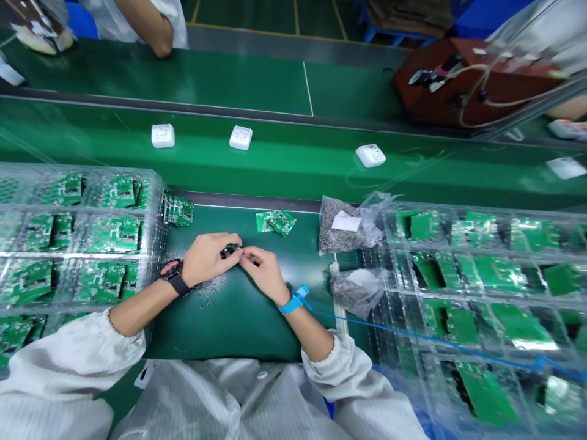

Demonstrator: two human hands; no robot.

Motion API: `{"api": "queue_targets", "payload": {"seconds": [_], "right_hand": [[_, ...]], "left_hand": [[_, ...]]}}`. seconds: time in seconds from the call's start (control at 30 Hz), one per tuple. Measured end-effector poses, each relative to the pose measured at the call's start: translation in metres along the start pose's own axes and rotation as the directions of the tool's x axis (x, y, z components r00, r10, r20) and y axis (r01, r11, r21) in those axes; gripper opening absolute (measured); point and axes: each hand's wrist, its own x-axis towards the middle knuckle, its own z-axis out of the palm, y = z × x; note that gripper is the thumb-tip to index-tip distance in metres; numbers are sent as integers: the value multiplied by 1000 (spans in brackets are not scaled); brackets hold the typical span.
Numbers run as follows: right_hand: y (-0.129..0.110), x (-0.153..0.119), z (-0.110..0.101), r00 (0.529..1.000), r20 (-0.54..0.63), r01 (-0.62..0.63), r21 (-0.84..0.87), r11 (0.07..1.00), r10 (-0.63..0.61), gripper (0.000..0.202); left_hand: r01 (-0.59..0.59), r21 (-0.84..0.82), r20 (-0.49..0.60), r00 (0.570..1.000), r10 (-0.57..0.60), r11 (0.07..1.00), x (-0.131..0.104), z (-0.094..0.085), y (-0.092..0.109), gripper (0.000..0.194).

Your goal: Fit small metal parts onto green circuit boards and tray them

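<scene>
My left hand [211, 256], with a dark watch at its wrist, is closed around a small circuit board [229, 249], mostly hidden by the fingers. My right hand [265, 272], wearing a blue wrist strap [294, 299], pinches at that board's right edge; whatever lies between its fingertips is too small to make out. Under and beside my left wrist small metallic parts [208, 290] are scattered on the green mat [238, 330]. A few green boards [277, 221] lie beyond my hands, and a stack of boards [180, 211] stands to the left.
Clear trays of boards flank me, one left [158, 244] and one right [408, 366]. Two bags of small parts, an upper bag [328, 232] and a lower bag [346, 290], lie near the right tray. White square housings [163, 135] sit on the green conveyor belt [298, 146]. Another person's arm [147, 27] rests opposite.
</scene>
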Motion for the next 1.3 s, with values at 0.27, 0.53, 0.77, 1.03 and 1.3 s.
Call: {"api": "queue_targets", "payload": {"seconds": [0.27,0.53,0.77,1.03,1.3], "right_hand": [[-2,-2,1,996,-48,76,0,997,-76,26],[2,5,-6,936,-329,26,423,906,126,30],[1,10,-22,698,-658,211,566,797,283,33],[-3,-4,-7,965,-262,12,161,987,31,25],[0,-6,6,969,71,239,-492,837,-235,13]], "left_hand": [[-19,-206,59,998,32,978,3,-5,7,17],[124,192,-123,987,-101,973,0,-25,-23,39],[286,519,-189,957,-218,806,-3,-16,-46,52],[270,597,-129,962,-242,756,-2,-18,-51,42],[257,421,-90,966,-242,870,3,-13,-53,53]]}}
